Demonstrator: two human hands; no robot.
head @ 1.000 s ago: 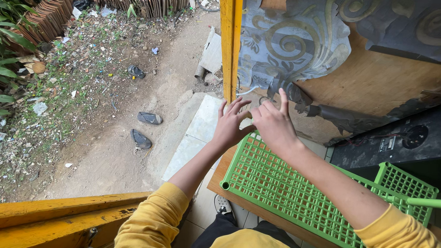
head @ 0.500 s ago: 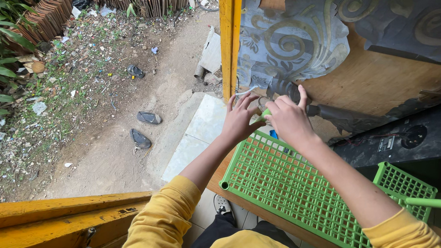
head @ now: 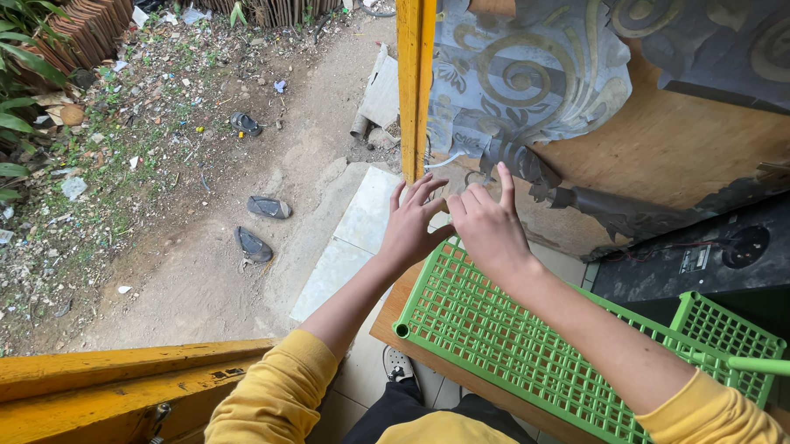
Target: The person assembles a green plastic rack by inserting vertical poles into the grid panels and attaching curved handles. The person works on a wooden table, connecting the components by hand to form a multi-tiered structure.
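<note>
A green plastic grid shelf panel (head: 496, 335) lies flat on a wooden board (head: 472, 382) in front of me. Both hands meet at its far left corner. My right hand (head: 487, 227) covers that corner, fingers curled over it and the index finger raised. My left hand (head: 412, 224) presses against the right hand from the left with its fingers spread. What lies under the hands at the corner is hidden. A second green grid panel (head: 725, 334) and a green rod (head: 762, 365) lie at the right.
A yellow door post (head: 414, 74) stands just beyond the hands, beside a plywood wall with a peeling patterned sheet (head: 527, 78). A black speaker box (head: 700, 254) sits at the right. Outside lie a white tile step (head: 360, 221), two sandals (head: 268, 209) and dirt ground.
Half a second ago both hands were lifted with a small green tube showing between them. Now they are back down on the panel's corner and the tube is out of sight.
</note>
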